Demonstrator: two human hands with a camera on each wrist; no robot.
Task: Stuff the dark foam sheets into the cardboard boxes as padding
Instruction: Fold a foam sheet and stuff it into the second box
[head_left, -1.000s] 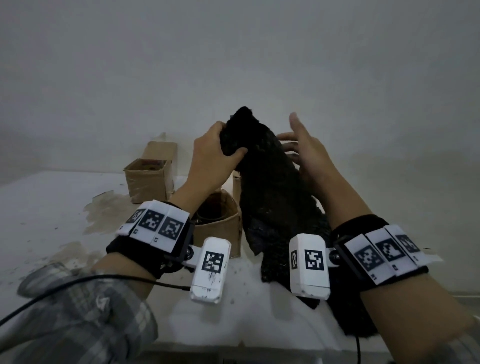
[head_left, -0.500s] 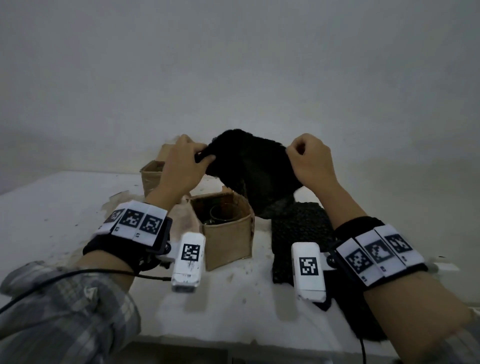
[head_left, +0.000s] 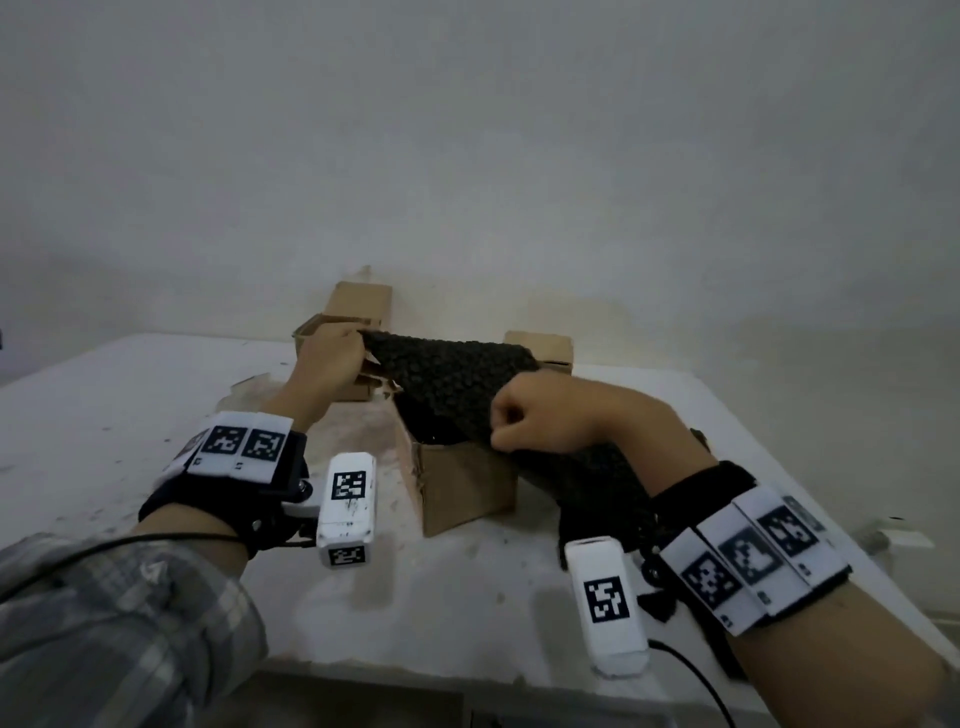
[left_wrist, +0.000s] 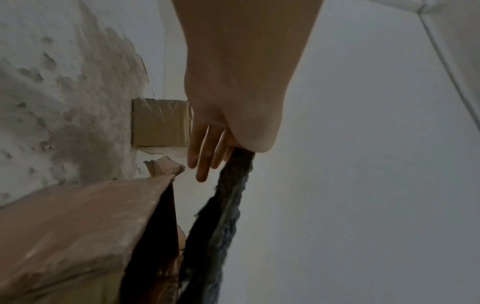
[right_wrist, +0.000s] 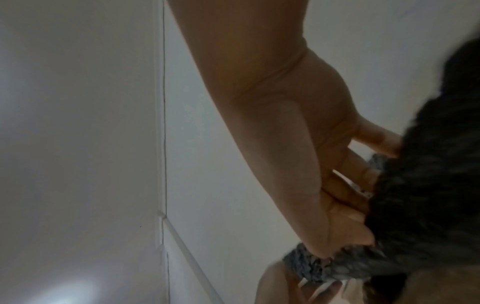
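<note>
A dark foam sheet (head_left: 447, 384) with a coarse, knobbly, almost woven-looking texture is stretching between the two hands, sagging in the middle over the open top of the near cardboard box (head_left: 465, 491). Its lower part is dipping into that box's mouth, while its right end is trailing down past the box onto the surface (head_left: 130, 415). In the left wrist view the sheet (left_wrist: 221, 216) is showing as a thick, fuzzy grey-black strip hanging beside the box's torn brown wall (left_wrist: 78, 236).

The left hand (head_left: 332, 358) is holding the sheet's far left corner, and is sitting higher and farther away than the box. The wrist view is showing the corner pinched under the thumb side of the hand (left_wrist: 233, 123), with the other fingers (left_wrist: 205, 156) hanging fairly straight and loose beside the foam. The right hand (head_left: 540, 415) is making a closed fist around the sheet's near right edge, just above the box's right rim; in its wrist view the curled fingers (right_wrist: 345, 222) are bunching the grey foam (right_wrist: 415, 195) against the palm.

Two more cardboard boxes are standing at the far edge of the surface against the wall: a far left box (head_left: 358, 306), right behind the left hand, and a far right box (head_left: 543, 348), partly hidden by the raised sheet. The surface is looking white, scuffed and dusted with brownish smears around the boxes. More dark foam (head_left: 597, 483) is lying on the surface under the right forearm, though where it is ending is hard to tell.
</note>
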